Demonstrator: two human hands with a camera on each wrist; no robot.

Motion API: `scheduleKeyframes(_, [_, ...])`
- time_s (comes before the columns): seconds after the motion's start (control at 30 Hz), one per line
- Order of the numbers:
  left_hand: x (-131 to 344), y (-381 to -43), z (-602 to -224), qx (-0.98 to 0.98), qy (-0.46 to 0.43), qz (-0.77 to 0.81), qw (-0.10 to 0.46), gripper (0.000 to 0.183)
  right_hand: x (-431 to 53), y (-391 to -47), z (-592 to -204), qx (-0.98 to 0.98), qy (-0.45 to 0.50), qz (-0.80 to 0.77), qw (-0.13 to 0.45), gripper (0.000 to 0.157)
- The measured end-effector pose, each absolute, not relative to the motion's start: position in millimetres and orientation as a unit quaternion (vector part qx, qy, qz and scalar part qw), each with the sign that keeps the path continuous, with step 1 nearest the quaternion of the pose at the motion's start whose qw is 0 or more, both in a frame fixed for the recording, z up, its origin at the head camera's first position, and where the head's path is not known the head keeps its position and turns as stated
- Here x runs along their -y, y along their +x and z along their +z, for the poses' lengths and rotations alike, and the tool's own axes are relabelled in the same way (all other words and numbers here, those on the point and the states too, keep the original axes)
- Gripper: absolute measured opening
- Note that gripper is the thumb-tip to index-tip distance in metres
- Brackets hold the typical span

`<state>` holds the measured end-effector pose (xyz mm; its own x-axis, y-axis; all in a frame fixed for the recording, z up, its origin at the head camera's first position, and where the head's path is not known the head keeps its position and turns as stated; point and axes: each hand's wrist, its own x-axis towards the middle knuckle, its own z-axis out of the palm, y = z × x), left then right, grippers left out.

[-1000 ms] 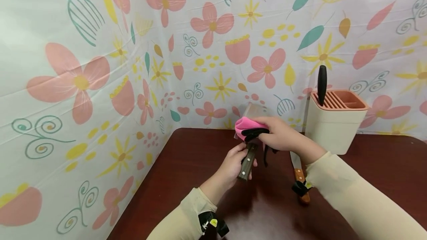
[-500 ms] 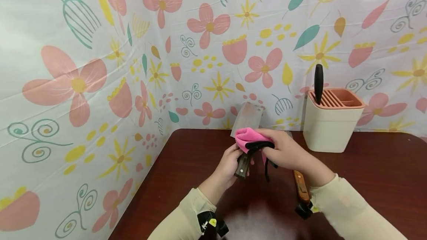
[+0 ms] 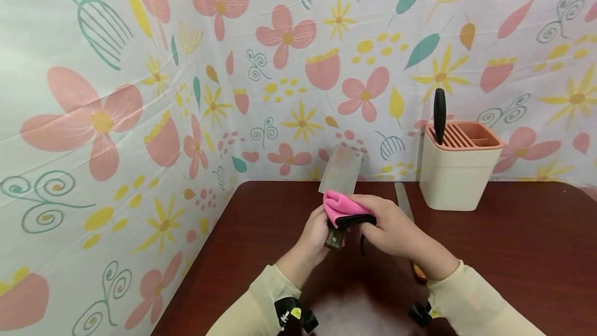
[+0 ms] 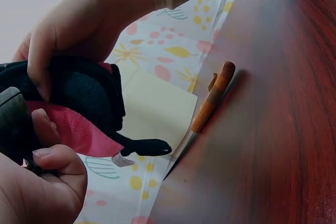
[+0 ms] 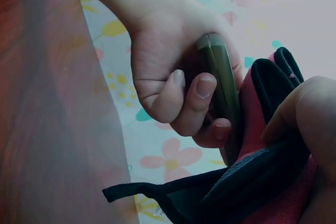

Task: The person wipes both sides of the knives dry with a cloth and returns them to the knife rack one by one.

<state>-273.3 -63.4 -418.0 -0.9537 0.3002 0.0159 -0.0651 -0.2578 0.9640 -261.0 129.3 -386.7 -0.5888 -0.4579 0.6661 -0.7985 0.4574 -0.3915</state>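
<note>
A cleaver with a broad metal blade [image 3: 342, 170] tilts up and away over the table's far edge. My left hand [image 3: 311, 237] grips its dark wooden handle [image 5: 223, 77], fingers curled round it in the right wrist view. My right hand [image 3: 389, 227] pinches a folded pink cloth [image 3: 342, 206] with black trim, pressed over the cleaver where handle meets blade. A black loop [image 4: 149, 146] hangs from the cloth. To the right a second knife [image 4: 212, 98] with an orange-brown wooden handle lies on the table, partly hidden by the right forearm in the head view.
A cream knife block [image 3: 459, 178] with an orange slotted top stands at the back right, one black-handled knife [image 3: 439, 115] upright in it. The dark red table [image 3: 527, 253] meets a flower-patterned sheet [image 3: 280, 92] behind and at the left.
The cloth in my right hand has slid down from the blade toward the handle, uncovering more of the blade. My left hand keeps its grip. The head view has shifted slightly right.
</note>
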Motion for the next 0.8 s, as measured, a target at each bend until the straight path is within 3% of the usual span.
scheduleKeyframes(0.6, [64,-273,-414,-0.572,0.058,0.811,0.107,0.031,-118,-243,-391,0.801,0.418,0.349,0.248,0.06])
scheduleKeyframes(0.8, [63,-268,-413,-0.581,0.035,0.807,0.098,0.054,-120,-236,-391,0.803,0.429,0.344,0.229,0.059])
